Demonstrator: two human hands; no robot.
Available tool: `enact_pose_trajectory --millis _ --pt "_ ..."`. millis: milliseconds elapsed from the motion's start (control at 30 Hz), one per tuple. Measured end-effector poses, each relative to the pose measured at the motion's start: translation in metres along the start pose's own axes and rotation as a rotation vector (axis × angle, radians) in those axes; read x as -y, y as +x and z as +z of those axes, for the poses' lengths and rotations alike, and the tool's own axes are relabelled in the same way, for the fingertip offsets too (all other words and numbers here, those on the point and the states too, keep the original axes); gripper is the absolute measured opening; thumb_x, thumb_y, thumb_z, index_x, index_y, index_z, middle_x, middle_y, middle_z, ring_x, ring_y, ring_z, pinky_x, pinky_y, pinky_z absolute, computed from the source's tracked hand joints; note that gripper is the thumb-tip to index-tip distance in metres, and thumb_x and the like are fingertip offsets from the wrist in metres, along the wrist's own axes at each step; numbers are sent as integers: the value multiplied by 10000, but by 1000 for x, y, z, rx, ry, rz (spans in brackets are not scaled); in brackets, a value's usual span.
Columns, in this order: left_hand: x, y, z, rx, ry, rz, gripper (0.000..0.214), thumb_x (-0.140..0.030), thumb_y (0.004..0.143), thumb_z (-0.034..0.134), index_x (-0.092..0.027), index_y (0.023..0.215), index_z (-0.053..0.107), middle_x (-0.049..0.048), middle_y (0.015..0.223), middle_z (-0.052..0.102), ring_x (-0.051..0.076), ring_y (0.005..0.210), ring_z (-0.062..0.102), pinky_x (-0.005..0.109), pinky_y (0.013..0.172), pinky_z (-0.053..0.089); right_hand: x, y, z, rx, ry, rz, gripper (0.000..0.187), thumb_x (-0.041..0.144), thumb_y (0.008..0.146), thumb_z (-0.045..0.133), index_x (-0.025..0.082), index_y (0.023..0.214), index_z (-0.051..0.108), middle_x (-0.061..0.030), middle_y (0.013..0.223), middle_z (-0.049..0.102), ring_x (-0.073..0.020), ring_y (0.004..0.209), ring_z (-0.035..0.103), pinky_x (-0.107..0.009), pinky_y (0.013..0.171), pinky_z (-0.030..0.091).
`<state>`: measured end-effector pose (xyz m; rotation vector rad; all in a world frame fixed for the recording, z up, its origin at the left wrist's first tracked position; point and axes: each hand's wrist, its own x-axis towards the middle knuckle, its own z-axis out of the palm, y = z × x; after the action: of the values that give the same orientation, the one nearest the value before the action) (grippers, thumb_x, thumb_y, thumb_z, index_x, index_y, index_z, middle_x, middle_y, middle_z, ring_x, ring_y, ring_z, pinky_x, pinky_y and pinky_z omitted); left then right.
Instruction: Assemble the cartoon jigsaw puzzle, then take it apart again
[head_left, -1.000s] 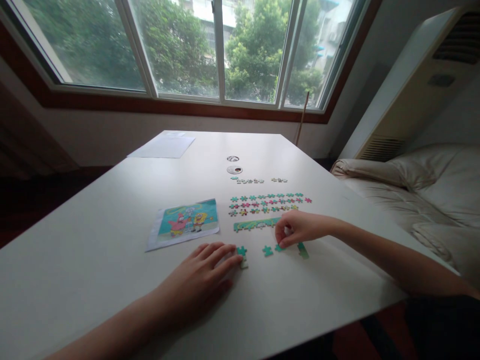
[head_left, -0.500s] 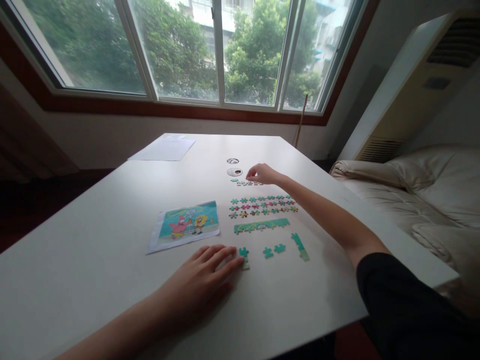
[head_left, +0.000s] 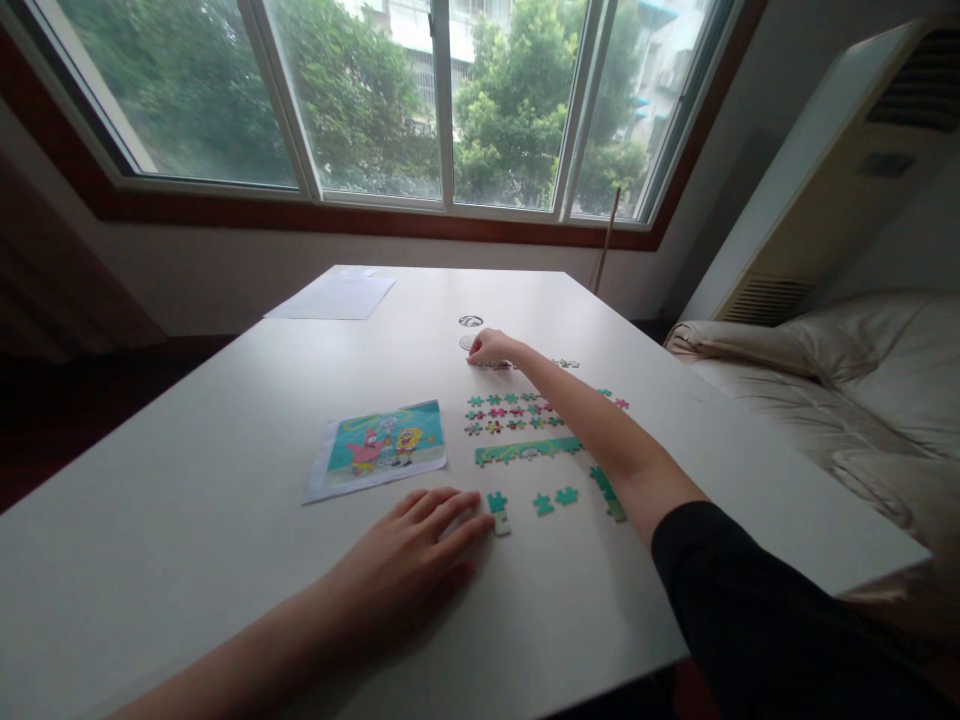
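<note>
My left hand (head_left: pixel 420 540) lies flat on the table, fingers stretched out, its fingertips at the edge of two joined green jigsaw pieces (head_left: pixel 498 514). Farther off, my right hand (head_left: pixel 491 346) is pinched at the left end of a row of small loose pieces, where a teal puzzle piece lay; the fingers hide it. Under my right forearm run rows of loose jigsaw pieces (head_left: pixel 513 412) and a joined teal strip (head_left: pixel 525 452). Two loose teal pieces (head_left: pixel 555 500) lie nearer me, and a joined side section (head_left: pixel 607 492) is partly covered by the arm.
A printed cartoon picture (head_left: pixel 386 440) lies left of the pieces. White paper sheets (head_left: pixel 334 297) rest at the far left of the white table (head_left: pixel 187 500). Beyond my right hand is a round black-and-white item (head_left: pixel 470 321). A sofa (head_left: pixel 817 380) stands to the right.
My right hand has moved left along the far row onto the teal piece at its end, its forearm now covering part of the rows. The left hand stays in place.
</note>
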<state>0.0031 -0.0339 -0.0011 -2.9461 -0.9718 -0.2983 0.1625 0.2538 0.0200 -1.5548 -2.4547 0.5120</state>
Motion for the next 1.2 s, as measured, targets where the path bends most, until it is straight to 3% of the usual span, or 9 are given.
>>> enact_pose_trajectory --millis 133,267,467,567,667,900,1033,1200 --pt "0 0 -1 4 2 5 390 -178 866 440 -217 1254 449 98 1237 526 256 1077 503 417 890 439 1 -8 -4 -19 62 -66 147 174 689 659 120 825 678 -44 799 672 -109 714 573 -191 627 414" --pt "1 0 -1 6 14 12 401 -184 875 433 -242 1272 437 99 1240 517 264 1090 495 433 887 440 2 -41 -9 -42 153 -188 234 260 758 612 119 943 638 -27 820 634 -80 696 540 -190 622 403" --pt "0 2 -1 0 44 14 389 -199 869 457 -239 1256 451 103 1217 533 270 1059 518 443 861 453 -2 -155 -27 157 336 -497 264 356 769 621 130 901 653 -2 695 603 -86 655 524 -213 612 408" --pt "-1 2 -1 -15 70 39 373 -196 872 445 -227 1243 463 110 1211 541 272 1046 530 441 847 457 -1 -211 -31 291 334 -540 220 343 763 637 139 845 658 -20 753 641 -92 685 536 -219 648 426" --pt "-1 3 -3 -22 98 65 355 -201 881 430 -224 1232 476 108 1199 550 263 1034 537 421 840 458 3 -244 -29 371 324 -545 179 303 745 664 144 827 658 -23 775 656 -98 712 542 -210 667 431" --pt "-2 6 -6 -51 137 67 300 -224 881 437 -223 1169 522 82 1170 587 255 1028 544 425 869 430 2 -254 -19 370 206 -533 168 272 734 682 142 842 675 -5 685 588 -100 674 527 -209 663 415" --pt "-4 9 -7 -72 96 73 256 -207 878 434 -196 1106 549 77 1144 601 246 1007 550 417 862 432 -14 -251 -26 275 179 -469 223 333 797 608 150 911 666 -5 705 565 -96 659 512 -204 634 406" --pt "-9 11 1 -133 7 -18 260 -178 859 440 -203 1090 556 72 1090 609 233 966 557 408 828 456 -31 -251 -32 242 134 -415 208 331 828 560 150 847 662 -11 711 574 -97 647 504 -206 617 397"
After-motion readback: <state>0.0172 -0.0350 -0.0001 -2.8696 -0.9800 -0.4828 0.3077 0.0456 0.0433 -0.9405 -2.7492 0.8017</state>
